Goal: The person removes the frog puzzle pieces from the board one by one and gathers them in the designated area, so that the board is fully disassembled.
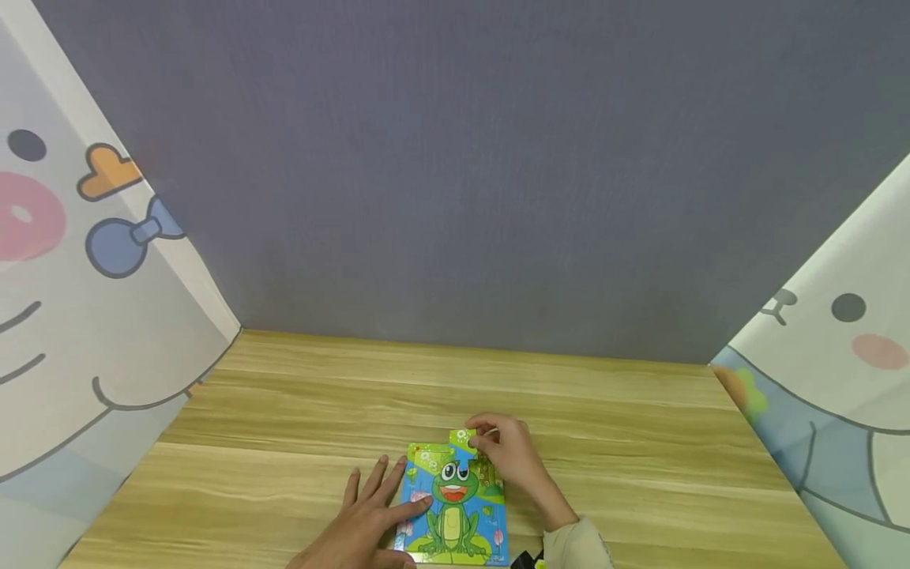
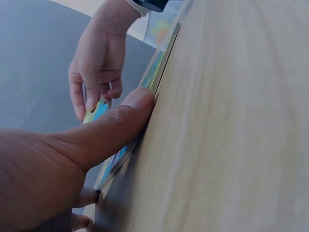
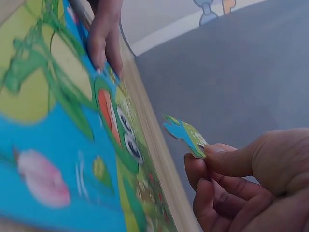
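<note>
A frog jigsaw puzzle [image 1: 452,525] lies on the wooden table in a flat tray. A gap shows at its upper right, above the frog's eyes. My right hand [image 1: 512,457] pinches a green and blue puzzle piece [image 1: 461,439] between thumb and fingertips. In the right wrist view this piece [image 3: 186,135] is lifted clear of the board. My left hand [image 1: 366,521] is spread at the puzzle's left side, its index finger resting on the picture. The left wrist view shows its thumb [image 2: 118,125] against the tray's near edge.
The wooden table [image 1: 284,411] extends around the puzzle to a grey wall [image 1: 455,197] at the back. Cartoon-printed panels [image 1: 107,316] stand at both sides. A small black object [image 1: 526,560] shows at the bottom edge, beside the right sleeve [image 1: 579,545].
</note>
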`<control>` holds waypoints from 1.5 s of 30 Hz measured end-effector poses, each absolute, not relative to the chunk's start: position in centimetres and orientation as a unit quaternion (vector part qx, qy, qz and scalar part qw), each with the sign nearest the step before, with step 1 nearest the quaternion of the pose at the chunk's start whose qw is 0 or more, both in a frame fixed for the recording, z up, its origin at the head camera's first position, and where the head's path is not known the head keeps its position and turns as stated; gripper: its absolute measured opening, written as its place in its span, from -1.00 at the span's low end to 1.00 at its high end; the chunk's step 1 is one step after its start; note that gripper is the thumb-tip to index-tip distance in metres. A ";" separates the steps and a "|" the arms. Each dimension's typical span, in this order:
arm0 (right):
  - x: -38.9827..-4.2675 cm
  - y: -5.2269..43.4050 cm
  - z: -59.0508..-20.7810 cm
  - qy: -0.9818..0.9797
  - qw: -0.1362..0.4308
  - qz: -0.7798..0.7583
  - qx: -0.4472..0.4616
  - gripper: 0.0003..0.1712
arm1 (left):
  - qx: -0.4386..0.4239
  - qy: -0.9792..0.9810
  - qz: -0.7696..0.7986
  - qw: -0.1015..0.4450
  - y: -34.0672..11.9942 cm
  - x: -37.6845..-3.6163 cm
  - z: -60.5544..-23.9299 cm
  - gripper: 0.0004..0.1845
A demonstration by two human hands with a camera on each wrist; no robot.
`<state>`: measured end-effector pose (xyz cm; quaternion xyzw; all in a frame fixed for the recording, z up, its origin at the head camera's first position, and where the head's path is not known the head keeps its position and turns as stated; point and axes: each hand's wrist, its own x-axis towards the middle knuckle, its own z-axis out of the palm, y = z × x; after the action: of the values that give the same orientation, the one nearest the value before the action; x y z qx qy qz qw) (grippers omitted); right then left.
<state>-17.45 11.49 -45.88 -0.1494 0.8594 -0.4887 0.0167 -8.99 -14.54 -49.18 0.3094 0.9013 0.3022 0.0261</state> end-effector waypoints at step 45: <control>-20.5 22.0 -47.3 0.915 0.004 -0.401 -0.027 -0.80 | 0.325 0.905 0.272 -0.017 -14.5 -9.0 -49.6 -0.23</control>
<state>-20.53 21.95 -47.32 -0.0269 0.9155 -0.4014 0.0037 -8.96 -14.54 -49.62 0.3252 0.9054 0.2723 -0.0172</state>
